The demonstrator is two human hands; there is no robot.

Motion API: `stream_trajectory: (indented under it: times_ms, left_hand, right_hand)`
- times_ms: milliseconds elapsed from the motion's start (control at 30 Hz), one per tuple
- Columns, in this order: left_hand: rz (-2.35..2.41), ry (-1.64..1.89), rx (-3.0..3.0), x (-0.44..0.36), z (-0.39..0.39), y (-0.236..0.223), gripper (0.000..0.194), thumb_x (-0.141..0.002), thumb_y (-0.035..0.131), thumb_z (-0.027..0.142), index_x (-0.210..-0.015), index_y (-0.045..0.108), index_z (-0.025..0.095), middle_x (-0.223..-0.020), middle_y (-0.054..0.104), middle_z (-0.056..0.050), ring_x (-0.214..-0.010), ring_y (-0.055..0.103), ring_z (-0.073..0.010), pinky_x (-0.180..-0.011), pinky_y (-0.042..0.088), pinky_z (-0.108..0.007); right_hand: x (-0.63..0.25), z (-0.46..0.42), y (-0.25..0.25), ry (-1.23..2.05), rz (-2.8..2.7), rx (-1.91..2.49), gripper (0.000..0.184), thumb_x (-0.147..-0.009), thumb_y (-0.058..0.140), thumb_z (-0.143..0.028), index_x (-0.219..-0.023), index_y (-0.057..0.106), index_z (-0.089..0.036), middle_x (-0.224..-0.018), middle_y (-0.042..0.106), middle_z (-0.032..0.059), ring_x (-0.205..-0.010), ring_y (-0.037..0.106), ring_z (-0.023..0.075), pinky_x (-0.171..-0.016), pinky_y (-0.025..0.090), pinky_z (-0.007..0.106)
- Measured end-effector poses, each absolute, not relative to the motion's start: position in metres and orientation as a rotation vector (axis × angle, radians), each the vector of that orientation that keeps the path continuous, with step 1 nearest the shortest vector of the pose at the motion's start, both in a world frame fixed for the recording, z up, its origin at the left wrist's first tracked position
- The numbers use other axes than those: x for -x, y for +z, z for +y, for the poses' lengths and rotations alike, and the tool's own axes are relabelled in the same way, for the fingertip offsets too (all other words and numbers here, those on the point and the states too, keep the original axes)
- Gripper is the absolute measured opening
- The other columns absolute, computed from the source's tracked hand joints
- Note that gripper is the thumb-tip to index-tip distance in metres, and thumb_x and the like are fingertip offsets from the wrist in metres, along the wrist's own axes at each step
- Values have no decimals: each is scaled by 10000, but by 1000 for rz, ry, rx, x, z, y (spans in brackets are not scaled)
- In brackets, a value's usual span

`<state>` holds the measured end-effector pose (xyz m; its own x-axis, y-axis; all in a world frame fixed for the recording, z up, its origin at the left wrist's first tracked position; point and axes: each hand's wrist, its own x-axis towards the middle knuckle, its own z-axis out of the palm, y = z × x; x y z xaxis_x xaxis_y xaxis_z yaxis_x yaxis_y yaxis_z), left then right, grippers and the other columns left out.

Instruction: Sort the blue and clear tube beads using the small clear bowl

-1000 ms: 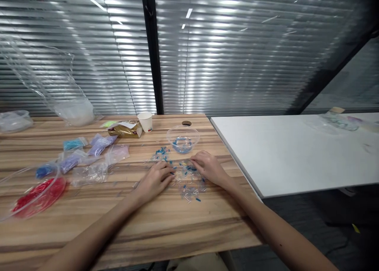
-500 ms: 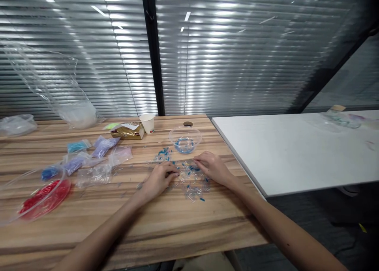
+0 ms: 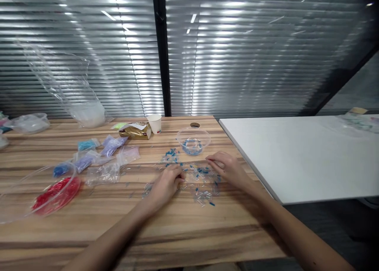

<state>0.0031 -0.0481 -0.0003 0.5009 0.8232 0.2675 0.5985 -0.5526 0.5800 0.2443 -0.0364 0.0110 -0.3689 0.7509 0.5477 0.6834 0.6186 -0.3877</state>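
Note:
Small tube-shaped beads [image 3: 204,175], some blue and some clear, lie scattered on the wooden table between my two hands. My left hand [image 3: 167,183] rests at their left side with its fingers curled in a pinch; whatever is in the fingertips is too small to make out. At the right edge of the beads is my right hand [image 3: 227,169], thumb and forefinger pinched together, their content also unclear. Behind the hands stands a clear plastic bowl [image 3: 193,141] with blue beads in its bottom. A small heap of mostly blue beads [image 3: 171,154] lies left of the bowl.
At the left stands a clear bowl of red beads [image 3: 56,194]. Bags of purple beads [image 3: 112,145] and blue beads [image 3: 86,144] lie behind it. Farther back are a gold packet [image 3: 135,130], a paper cup [image 3: 154,124] and a plastic bag [image 3: 89,112]. A white table [image 3: 296,156] adjoins right.
The view has turned slightly left. My right hand has shifted a little to the right, away from the beads' middle. My left hand has drawn slightly closer to me, still pinched.

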Motion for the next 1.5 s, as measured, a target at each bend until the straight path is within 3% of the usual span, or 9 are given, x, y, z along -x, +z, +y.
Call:
stream_trajectory:
  times_ms: [167,333,533,667,1000,1233,1367,1500]
  left_hand:
    - [1204,751,-2257,-1,-49,-6,180,-747,455,15,-726,557,161,-781,596,-40,-769,531,-182,-718,395,-282]
    - [1211,920,-1844,7,-46,-4,67,-762,552,184,-701,573,169,-720,577,-26,-728,501,-174,-694,386,-272]
    - [1149,972,-1514,12,-40,1,366,-726,599,511,-734,480,166,-648,516,-1,-587,491,-116,-579,397,-234]
    - [1092,962,-1407,13,-42,6,476,-642,652,597,-738,468,169,-651,512,1,-590,509,-105,-579,416,-227]
    - [1143,931,-1528,32,-32,3,444,-672,661,555,-713,490,147,-614,571,-16,-551,531,-114,-550,425,-233]
    - [1279,923,-1868,38,-30,0,130,-767,535,238,-671,529,150,-576,571,-10,-534,523,-133,-529,392,-229]
    - [1319,941,-2068,39,-35,8,108,-724,503,120,-631,545,155,-583,565,4,-573,507,-130,-571,390,-222]
    - [1350,1016,-2194,36,-36,17,143,-755,486,123,-813,614,150,-744,641,-35,-683,569,-157,-639,443,-248]
  right_hand:
    - [-249,-30,5,113,-2044,1219,185,-892,492,-227,-880,668,-174,-860,695,63,-786,633,200,-701,471,309]
    - [-237,-36,7,135,-2170,1093,207,-907,461,-212,-871,661,-174,-805,680,63,-755,614,189,-675,470,299]
    - [-234,-43,15,154,-2158,964,198,-907,460,-200,-870,654,-181,-791,678,64,-740,612,184,-666,477,302]
    - [-237,-42,18,167,-2102,941,181,-899,475,-198,-867,652,-187,-800,681,62,-742,618,184,-685,486,308]
    - [-234,-41,11,162,-2170,945,193,-908,466,-192,-874,655,-167,-800,681,63,-745,613,189,-670,473,305]
    - [-230,-38,4,168,-2195,954,190,-907,470,-184,-891,659,-177,-790,671,60,-738,605,187,-672,467,298]
    - [-227,-38,3,157,-2205,921,173,-894,484,-152,-894,657,-167,-799,673,64,-741,607,185,-677,473,292]
    - [-226,-36,2,122,-2217,944,154,-879,506,-145,-872,658,-172,-779,674,56,-733,608,183,-673,473,285]
